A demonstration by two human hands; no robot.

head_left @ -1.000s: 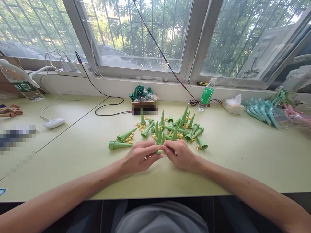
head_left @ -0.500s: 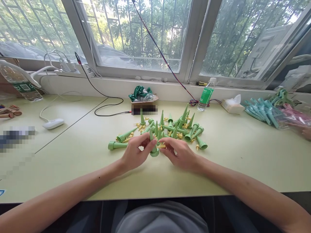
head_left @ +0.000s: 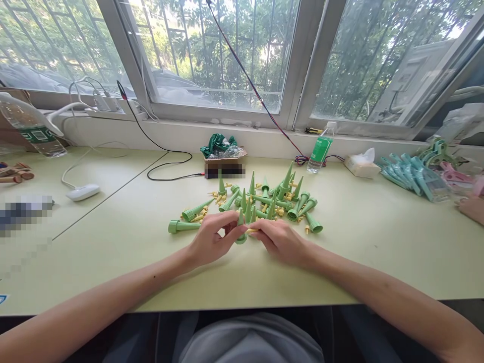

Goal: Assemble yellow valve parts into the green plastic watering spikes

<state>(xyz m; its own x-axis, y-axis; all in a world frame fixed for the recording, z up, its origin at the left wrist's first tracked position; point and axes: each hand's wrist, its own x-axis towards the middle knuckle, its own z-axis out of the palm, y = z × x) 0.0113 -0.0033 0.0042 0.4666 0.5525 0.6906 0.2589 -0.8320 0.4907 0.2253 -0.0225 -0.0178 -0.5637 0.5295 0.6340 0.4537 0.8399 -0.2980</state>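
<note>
My left hand (head_left: 214,236) is closed on a green watering spike (head_left: 241,239), held upright with its point up and its ribbed cap end down. Meeting it from the right, my right hand (head_left: 282,241) pinches a small yellow valve piece (head_left: 251,230) against the spike's side. The fingertips partly hide where the two parts touch. Just beyond both hands is a loose pile of green spikes (head_left: 302,204), some standing and some lying, with yellow valve pieces (head_left: 198,218) scattered among them.
Behind the pile sits a small cardboard box (head_left: 226,157) with green plastic wrapping. A water bottle (head_left: 320,148) and a tissue box (head_left: 362,166) stand by the window. Teal hangers (head_left: 410,174) lie at right, near another person's hand (head_left: 472,209). A white mouse (head_left: 83,192) is at left.
My right hand has moved slightly left, bringing the yellow valve piece up to the spike. The spike in my left hand shifted a little right. At far right, the other person's hand moved.
</note>
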